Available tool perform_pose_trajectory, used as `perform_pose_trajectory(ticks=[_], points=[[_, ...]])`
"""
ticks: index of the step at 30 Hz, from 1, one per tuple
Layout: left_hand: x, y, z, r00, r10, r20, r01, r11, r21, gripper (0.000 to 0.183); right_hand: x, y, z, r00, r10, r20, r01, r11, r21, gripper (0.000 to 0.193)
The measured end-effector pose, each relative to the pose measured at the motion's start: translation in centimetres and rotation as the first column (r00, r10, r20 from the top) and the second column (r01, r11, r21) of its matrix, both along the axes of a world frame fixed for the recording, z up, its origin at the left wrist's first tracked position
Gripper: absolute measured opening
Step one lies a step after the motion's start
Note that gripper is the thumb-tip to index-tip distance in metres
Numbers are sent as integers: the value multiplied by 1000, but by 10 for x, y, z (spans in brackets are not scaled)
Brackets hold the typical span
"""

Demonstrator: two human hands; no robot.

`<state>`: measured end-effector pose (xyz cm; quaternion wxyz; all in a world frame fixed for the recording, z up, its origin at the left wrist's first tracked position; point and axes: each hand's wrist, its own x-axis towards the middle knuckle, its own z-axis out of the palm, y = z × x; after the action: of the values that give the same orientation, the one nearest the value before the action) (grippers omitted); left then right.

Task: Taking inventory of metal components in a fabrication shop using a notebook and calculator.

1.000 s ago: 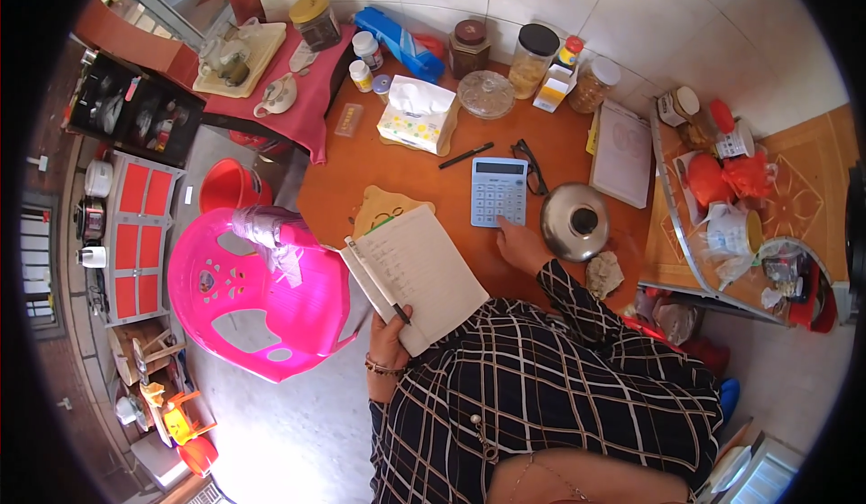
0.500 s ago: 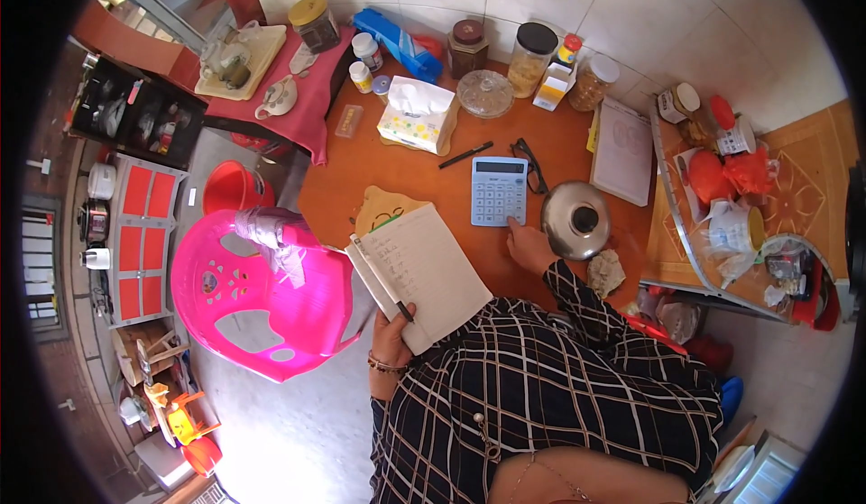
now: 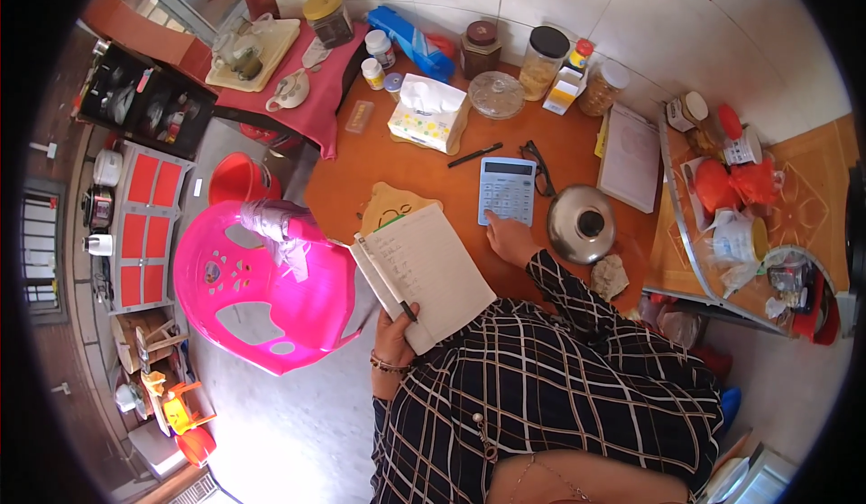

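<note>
My left hand [image 3: 393, 338] grips an open notebook [image 3: 435, 274] by its lower left edge, with the thumb on top. A dark pen [image 3: 409, 310] lies under that thumb against the page. Handwritten lines cover part of the paper, which is too small to read. My right hand [image 3: 512, 239] holds nothing; its index finger reaches out onto the lower left keys of a light blue calculator [image 3: 506, 192], which lies flat on the brown table [image 3: 343, 179]. Some of the right hand's other fingers are hidden from view.
Glasses [image 3: 538, 169] and a round metal lid [image 3: 581, 224] lie right of the calculator. A second pen [image 3: 475, 155], a tissue box [image 3: 428, 116] and several jars stand or lie farther back. A pink plastic chair [image 3: 271, 292] is at the left.
My right hand has moved left across the calculator, from its lower right corner to its lower left keys. My left hand keeps hold of the notebook. The whole view has shifted slightly.
</note>
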<state>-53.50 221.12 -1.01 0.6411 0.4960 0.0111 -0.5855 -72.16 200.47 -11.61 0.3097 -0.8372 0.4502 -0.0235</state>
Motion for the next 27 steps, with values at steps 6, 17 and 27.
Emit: perform_pose_trajectory(ticks=[6, 17, 27], points=[[-1, 0, 4, 1000, 22, 2, -22, 1000, 10, 40, -2, -3, -7, 1000, -3, -4, 3, 1000, 11, 38], [-1, -1, 4, 1000, -16, 10, 15, 1000, 5, 45, -13, -1, 1, 998, -66, -6, 66, 998, 2, 35], [-1, -2, 4, 1000, -16, 22, 16, 1000, 16, 44, -35, 2, 7, 984, -173, 37, 173, 985, 2, 33]])
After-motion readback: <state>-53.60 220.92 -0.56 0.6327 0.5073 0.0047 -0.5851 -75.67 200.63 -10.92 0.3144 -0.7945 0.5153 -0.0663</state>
